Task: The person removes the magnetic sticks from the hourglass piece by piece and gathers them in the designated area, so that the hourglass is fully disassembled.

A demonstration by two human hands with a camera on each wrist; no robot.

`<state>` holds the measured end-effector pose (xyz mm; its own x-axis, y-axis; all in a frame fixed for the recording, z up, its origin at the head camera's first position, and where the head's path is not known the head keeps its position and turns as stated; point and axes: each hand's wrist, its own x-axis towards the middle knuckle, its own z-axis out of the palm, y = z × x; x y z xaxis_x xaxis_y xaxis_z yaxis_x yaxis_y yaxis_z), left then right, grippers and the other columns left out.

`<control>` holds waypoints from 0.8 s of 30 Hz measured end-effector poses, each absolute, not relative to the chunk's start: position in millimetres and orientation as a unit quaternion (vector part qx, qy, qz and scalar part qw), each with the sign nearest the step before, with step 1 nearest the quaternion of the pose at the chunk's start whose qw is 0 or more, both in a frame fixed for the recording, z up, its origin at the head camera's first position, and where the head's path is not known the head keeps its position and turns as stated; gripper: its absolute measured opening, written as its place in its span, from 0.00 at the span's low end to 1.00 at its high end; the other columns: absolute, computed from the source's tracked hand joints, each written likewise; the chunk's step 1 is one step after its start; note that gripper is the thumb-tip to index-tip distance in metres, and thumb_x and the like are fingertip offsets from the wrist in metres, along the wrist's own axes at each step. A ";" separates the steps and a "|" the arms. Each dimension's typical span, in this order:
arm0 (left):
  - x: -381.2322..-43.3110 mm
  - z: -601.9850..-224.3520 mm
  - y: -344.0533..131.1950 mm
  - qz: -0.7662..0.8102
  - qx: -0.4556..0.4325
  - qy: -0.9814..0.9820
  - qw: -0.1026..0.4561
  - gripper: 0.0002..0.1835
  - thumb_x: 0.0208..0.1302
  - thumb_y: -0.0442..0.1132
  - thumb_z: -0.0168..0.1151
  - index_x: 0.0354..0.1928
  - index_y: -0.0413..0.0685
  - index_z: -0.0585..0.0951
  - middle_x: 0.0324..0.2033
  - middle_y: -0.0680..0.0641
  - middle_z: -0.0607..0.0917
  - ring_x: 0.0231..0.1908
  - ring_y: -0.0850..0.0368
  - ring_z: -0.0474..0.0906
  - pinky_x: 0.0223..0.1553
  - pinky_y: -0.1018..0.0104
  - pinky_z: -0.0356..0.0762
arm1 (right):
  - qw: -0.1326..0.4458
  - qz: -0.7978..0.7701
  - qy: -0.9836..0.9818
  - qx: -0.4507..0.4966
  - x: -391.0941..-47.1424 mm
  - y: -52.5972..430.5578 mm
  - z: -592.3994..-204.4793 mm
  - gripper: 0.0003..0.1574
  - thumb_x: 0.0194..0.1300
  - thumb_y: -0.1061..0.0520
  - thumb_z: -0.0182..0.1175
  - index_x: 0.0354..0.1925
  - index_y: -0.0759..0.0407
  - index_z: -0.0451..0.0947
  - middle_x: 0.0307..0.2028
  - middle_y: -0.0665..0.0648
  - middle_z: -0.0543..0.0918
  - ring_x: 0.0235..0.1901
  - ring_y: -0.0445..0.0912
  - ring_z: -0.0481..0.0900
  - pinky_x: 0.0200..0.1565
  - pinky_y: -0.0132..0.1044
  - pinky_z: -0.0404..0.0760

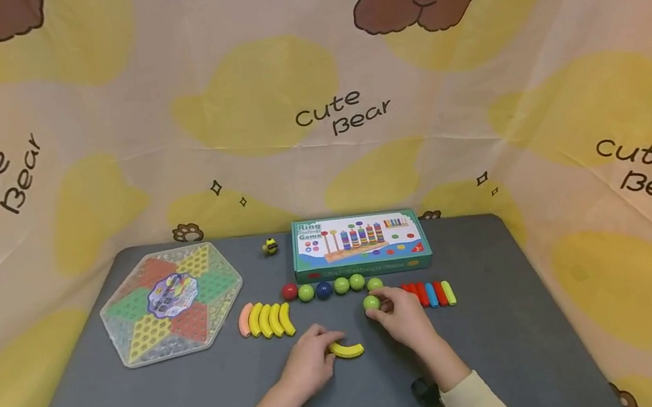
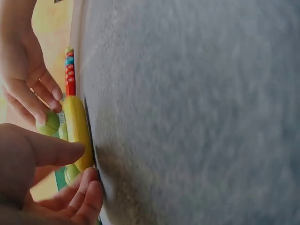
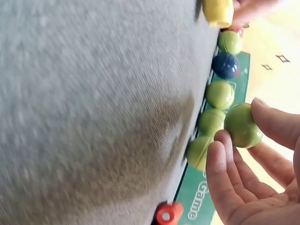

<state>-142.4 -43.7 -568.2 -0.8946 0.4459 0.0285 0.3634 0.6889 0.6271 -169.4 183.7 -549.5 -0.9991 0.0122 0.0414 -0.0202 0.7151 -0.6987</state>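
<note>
My left hand (image 1: 310, 363) pinches one end of a yellow curved, banana-shaped piece (image 1: 348, 351) low over the grey table. In the left wrist view, the thumb lies across the yellow piece (image 2: 76, 122) and the fingertips are beneath it. Farther right, my right hand (image 1: 407, 316) holds a green ball (image 1: 371, 303) between thumb and fingertips. The right wrist view shows this green ball (image 3: 243, 125) raised off the table. Behind it runs a row of balls: a red one (image 1: 290, 291), a dark blue one (image 1: 324, 290) and several green ones (image 1: 341, 286).
Left of the balls lie several yellow curved pieces (image 1: 264, 320) and a pink one (image 1: 246, 319). Coloured sticks (image 1: 431, 295) line up on the right. Behind stand a game box (image 1: 359, 245) and a small bee figure (image 1: 270, 246). A hexagonal game board (image 1: 173, 303) occupies the left.
</note>
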 end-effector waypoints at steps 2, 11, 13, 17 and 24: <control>-140.2 -568.1 -41.0 0.338 0.191 0.920 0.055 0.22 0.63 0.31 0.66 0.60 0.42 0.80 0.47 0.45 0.80 0.43 0.52 0.80 0.46 0.55 0.81 | 0.033 0.376 -0.926 0.002 -170.8 187.2 -546.6 0.25 0.58 0.54 0.75 0.53 0.58 0.84 0.41 0.55 0.86 0.35 0.44 0.80 0.39 0.40 0.84; -130.0 -564.4 -15.9 0.311 0.092 0.945 0.044 0.36 0.54 0.57 0.76 0.50 0.32 0.76 0.37 0.44 0.74 0.38 0.51 0.70 0.40 0.56 0.75 | 0.072 0.344 -0.936 -0.026 -186.2 206.1 -539.7 0.25 0.58 0.55 0.75 0.54 0.58 0.84 0.45 0.58 0.88 0.41 0.51 0.82 0.46 0.48 0.83; -129.5 -564.7 -10.2 0.290 0.097 0.951 0.044 0.40 0.51 0.60 0.76 0.50 0.31 0.75 0.38 0.42 0.74 0.39 0.49 0.70 0.42 0.55 0.75 | 0.076 0.338 -0.938 -0.033 -190.1 210.0 -539.3 0.25 0.58 0.55 0.75 0.54 0.57 0.83 0.46 0.59 0.88 0.44 0.54 0.83 0.48 0.51 0.82; -129.0 -566.3 -3.2 0.264 0.105 0.958 0.033 0.44 0.49 0.62 0.77 0.53 0.29 0.75 0.42 0.37 0.76 0.44 0.43 0.71 0.48 0.51 0.76 | 0.070 0.315 -0.946 -0.038 -197.1 216.2 -540.9 0.26 0.60 0.55 0.74 0.56 0.57 0.83 0.48 0.60 0.87 0.46 0.55 0.83 0.47 0.52 0.82; -128.0 -570.1 -3.6 0.296 0.124 0.947 0.012 0.40 0.49 0.44 0.81 0.61 0.33 0.72 0.48 0.36 0.78 0.48 0.41 0.73 0.50 0.48 0.76 | 0.044 0.294 -0.953 -0.053 -205.1 219.9 -543.2 0.26 0.59 0.56 0.74 0.56 0.58 0.82 0.50 0.62 0.87 0.47 0.58 0.83 0.51 0.56 0.79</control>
